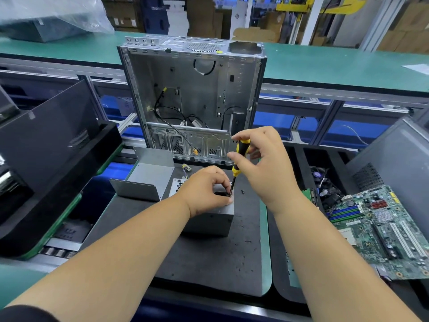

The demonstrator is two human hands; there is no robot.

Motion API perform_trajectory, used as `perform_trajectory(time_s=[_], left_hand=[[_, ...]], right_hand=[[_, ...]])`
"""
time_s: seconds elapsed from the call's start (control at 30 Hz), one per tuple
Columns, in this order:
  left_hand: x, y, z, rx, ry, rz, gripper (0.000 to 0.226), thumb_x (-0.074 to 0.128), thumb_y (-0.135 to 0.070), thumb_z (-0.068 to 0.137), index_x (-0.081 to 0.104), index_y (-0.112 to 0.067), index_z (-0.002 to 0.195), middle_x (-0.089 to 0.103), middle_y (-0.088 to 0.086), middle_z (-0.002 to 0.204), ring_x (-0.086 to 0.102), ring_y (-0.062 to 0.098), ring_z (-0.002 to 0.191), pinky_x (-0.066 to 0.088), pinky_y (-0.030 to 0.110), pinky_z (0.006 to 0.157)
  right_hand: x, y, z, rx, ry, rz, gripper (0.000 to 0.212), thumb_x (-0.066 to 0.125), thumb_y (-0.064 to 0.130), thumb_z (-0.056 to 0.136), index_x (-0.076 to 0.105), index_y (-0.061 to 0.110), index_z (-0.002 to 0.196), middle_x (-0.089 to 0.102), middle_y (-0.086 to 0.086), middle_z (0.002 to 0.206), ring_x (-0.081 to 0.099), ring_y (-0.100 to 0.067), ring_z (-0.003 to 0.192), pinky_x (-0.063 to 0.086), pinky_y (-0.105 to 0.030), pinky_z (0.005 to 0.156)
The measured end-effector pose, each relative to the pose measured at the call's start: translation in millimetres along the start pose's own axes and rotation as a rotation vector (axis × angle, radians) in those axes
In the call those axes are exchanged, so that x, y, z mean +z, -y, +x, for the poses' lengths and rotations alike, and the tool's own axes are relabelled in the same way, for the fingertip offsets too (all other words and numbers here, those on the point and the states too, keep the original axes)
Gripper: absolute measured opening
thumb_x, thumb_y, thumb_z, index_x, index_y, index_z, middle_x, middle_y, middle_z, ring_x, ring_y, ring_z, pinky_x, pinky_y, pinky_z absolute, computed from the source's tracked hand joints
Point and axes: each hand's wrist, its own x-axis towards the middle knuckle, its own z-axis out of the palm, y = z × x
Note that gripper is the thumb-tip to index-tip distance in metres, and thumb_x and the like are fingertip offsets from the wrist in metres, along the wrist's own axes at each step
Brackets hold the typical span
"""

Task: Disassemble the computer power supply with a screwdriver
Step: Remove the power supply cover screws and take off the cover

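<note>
Power supply (pixel 210 220): a grey metal box on the dark surface (pixel 209 256), directly under the person's fingers, in front of a gutted computer case (pixel 192 94).
Left hand (pixel 204 190): fingers curled over the box's top edge, pinching around the screwdriver tip to steady it.
Right hand (pixel 264 166): fingers wrapped around the yellow-and-black screwdriver (pixel 238 165), held nearly upright, tip down at the box's top just beside the left fingertips.
Step in hand: apparently working a casing screw.
Nearby: a loose screw (pixel 242 191) just right of the fingers; a motherboard (pixel 380 231) well off to the right.
Next move: likely steady downward pressure, then lifting the screw clear.
</note>
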Motion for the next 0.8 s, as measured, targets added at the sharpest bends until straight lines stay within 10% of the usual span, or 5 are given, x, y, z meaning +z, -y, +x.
perform_trajectory(time_s=[0.4, 0.6, 0.8], left_hand=[[-1.2, -1.4, -1.6, -0.021, -0.002, 0.01, 0.014, 0.083, -0.025, 0.073, 0.07, -0.029, 0.077, 0.058, -0.017, 0.103, 0.056, 0.005, 0.105, 0.046, 0.038, 0.099], [-1.1, -2.3, -2.5, -0.018, 0.002, -0.011, 0.016, 0.082, -0.022, 0.073, 0.07, -0.033, 0.076, 0.057, -0.016, 0.104, 0.056, 0.006, 0.105, 0.045, 0.04, 0.1], [-2.7, -4.9, -3.7, -0.011, 0.009, -0.043, 0.023, 0.082, -0.02, 0.072, 0.07, -0.039, 0.073, 0.059, -0.013, 0.105, 0.057, 0.008, 0.106, 0.045, 0.04, 0.101]], right_hand=[[1.2, -0.3, -2.5, 0.068, 0.05, 0.078, 0.027, 0.055, 0.008, 0.094, 0.053, 0.026, 0.113, 0.063, 0.008, 0.106, 0.062, -0.017, 0.092, 0.056, -0.044, 0.08], [2.7, -0.4, -4.3, 0.013, -0.06, 0.005, 0.03, 0.079, 0.026, 0.083, 0.058, 0.023, 0.105, 0.05, 0.005, 0.098, 0.053, -0.009, 0.086, 0.048, -0.023, 0.078], [-2.8, 4.4, -1.4, 0.041, 0.005, 0.048, 0.023, 0.072, 0.01, 0.086, 0.059, 0.022, 0.1, 0.055, 0.006, 0.095, 0.06, -0.013, 0.085, 0.054, -0.041, 0.079]])
